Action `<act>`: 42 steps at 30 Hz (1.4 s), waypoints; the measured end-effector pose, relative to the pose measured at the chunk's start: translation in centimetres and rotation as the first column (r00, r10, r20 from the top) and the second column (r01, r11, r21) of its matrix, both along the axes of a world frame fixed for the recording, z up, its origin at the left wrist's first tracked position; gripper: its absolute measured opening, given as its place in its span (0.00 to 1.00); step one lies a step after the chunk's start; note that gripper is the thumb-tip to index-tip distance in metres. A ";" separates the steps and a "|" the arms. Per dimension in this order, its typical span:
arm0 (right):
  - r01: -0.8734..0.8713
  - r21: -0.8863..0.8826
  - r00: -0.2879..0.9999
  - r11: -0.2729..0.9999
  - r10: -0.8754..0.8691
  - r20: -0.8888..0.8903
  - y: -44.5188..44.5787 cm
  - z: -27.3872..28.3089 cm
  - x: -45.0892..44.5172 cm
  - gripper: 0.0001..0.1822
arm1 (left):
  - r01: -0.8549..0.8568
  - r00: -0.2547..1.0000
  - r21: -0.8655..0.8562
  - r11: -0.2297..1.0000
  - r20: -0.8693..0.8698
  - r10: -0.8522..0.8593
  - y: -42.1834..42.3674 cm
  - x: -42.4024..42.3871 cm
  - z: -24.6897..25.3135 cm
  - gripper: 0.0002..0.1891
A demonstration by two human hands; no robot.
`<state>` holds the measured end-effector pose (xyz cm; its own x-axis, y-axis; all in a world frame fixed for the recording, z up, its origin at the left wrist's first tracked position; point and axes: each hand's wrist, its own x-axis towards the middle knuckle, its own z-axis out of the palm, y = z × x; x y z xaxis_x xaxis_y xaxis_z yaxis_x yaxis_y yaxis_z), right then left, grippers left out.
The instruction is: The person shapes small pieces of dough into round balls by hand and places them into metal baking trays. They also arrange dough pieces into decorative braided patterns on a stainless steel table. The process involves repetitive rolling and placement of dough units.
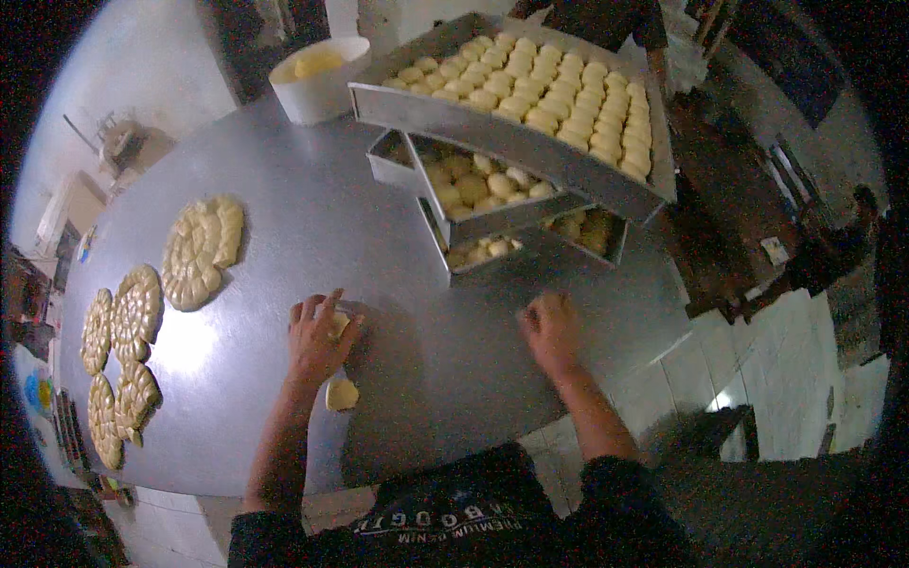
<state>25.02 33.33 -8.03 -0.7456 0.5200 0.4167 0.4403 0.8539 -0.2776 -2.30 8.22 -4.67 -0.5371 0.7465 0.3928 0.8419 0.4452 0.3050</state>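
My left hand (323, 337) is over the metal table, its fingers spread and curled around a small piece of pale dough (341, 324) between thumb and index finger. Just below that hand, near my wrist, a second dough piece (342, 395) lies on the tabletop. To the right, my right hand (552, 330) is curled into a fist above the table, slightly blurred. Whether anything sits inside or under its fingers is hidden.
Flattened, segmented dough slabs (203, 252) lie along the table's (284, 192) left side. A large metal tray (497, 128) of dough balls rests on smaller stacked dough-filled pans (504, 211). Beside it stands a white tub (312, 92) with yellow contents. A person (603, 21) stands behind the tray.
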 end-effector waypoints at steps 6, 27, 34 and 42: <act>-0.194 -0.520 0.979 0.832 0.196 -0.052 3.0 6.1 5.6 0.18 | -0.227 0.476 0.578 0.784 0.768 -0.429 1.7 4.0 6.2 0.21; -0.692 -0.316 0.713 0.649 0.544 -0.443 26.3 33.8 -18.9 0.19 | -0.035 -0.057 0.917 0.398 0.395 -0.917 20.5 25.6 10.9 0.26; -0.193 0.272 0.863 0.943 0.294 -0.411 37.2 30.5 0.0 0.25 | 0.044 0.268 0.646 0.762 0.727 -0.632 15.3 21.7 7.4 0.27; 0.054 -0.002 0.865 0.999 -0.048 -0.499 44.8 16.8 -0.5 0.26 | -0.634 0.744 0.655 0.410 0.662 0.092 14.0 0.3 5.3 0.28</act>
<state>24.51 78.08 8.77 -0.4092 0.5445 0.7322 0.2892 0.8385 -0.4619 -1.95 22.21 0.58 -0.9560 -0.0997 0.2760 0.2790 -0.0169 0.9601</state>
